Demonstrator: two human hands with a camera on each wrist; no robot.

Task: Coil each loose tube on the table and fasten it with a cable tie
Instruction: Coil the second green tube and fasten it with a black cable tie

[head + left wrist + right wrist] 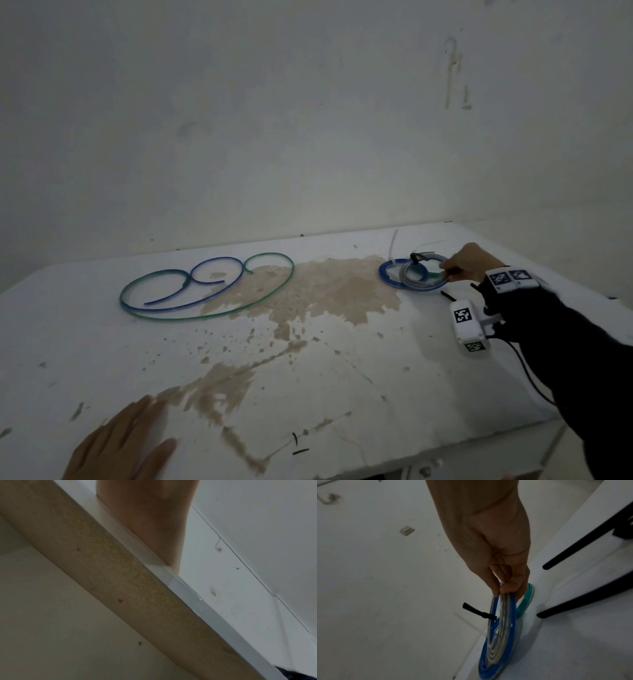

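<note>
Your right hand [469, 262] at the coiled tubes, far right of the table [342, 377]; your left hand [126, 442] flat at the near edge.

Your right hand pinches the rim of a clear coiled tube [423, 275] between thumb and fingertips [508, 588]; a black cable tie [479, 612] binds this coil, its tail sticking out sideways. The clear coil lies partly over a blue coil [388, 274] bound with a white cable tie [393, 250], and a green coil [526, 599] shows just behind your fingers. Your left hand rests palm down on the tabletop with straight, spread fingers and holds nothing. Well apart, at the far left of the table, a blue loose tube [205, 270] and a green loose tube [281, 284] lie in wide overlapping loops. Two black cable ties [298, 445] lie near the front edge, and another [447, 296] lies just beside your right wrist.
</note>
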